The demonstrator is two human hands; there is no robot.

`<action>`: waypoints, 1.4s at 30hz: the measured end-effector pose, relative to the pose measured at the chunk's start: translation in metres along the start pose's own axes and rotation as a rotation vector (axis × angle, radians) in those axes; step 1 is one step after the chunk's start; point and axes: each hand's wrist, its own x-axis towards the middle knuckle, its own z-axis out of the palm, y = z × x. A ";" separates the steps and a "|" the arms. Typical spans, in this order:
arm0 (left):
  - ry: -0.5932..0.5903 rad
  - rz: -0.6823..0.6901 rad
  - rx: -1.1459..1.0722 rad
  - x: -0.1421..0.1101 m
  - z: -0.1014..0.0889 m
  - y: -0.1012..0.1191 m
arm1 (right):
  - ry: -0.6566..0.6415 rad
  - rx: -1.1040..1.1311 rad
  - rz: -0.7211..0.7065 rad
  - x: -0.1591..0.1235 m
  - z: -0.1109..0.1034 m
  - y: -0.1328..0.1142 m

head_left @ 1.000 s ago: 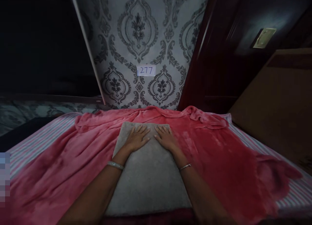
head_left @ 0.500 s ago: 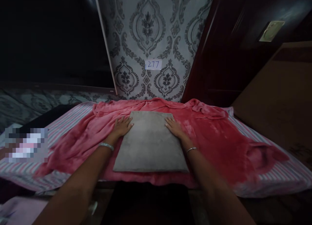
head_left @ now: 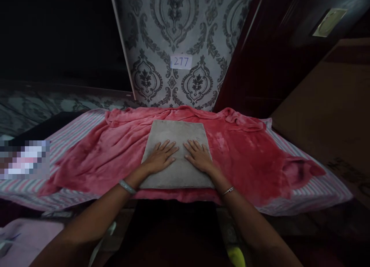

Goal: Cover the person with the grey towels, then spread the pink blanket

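Both hands have moved from the side edges of the grey cloth (head_left: 179,132) onto its top, nearer the person than half a second ago. Left hand (head_left: 162,157) and right hand (head_left: 200,157) lie palm down with fingers spread, thumbs turned toward each other, a strip of bare grey pile between them; neither pinches anything.

Plush and short-napped, the cloth forms a neat, flat slab, narrower at the far end as seen from above, with straight sides and a slightly rounded near edge. It sits in the middle of a pinkish-red blanket (head_left: 245,159), whose fleecy surface is rumpled into soft ridges on the left, smoother on the right and bunched along the back. Beneath the blanket, a thin striped sheet (head_left: 78,124) shows at either end.

A broad, pale bracelet (head_left: 127,187) circles the left wrist; a slim metal bangle (head_left: 228,191) rings the right. Behind rises damask-patterned wallpaper (head_left: 198,81) bearing a small paper label (head_left: 181,61) marked 277, beside glossy dark-red panelling (head_left: 266,58).
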 end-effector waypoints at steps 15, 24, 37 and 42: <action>0.083 -0.058 -0.021 -0.086 0.006 -0.021 | 0.019 0.124 -0.028 -0.070 0.014 0.027; 0.226 -0.138 0.018 -0.115 0.009 0.007 | 0.351 0.613 0.207 -0.124 0.041 0.033; 0.278 0.024 0.084 -0.084 0.026 0.075 | 0.277 1.954 0.488 -0.129 0.010 -0.002; 0.297 -0.019 0.103 -0.080 0.027 0.083 | 0.182 2.142 0.527 -0.131 0.008 -0.022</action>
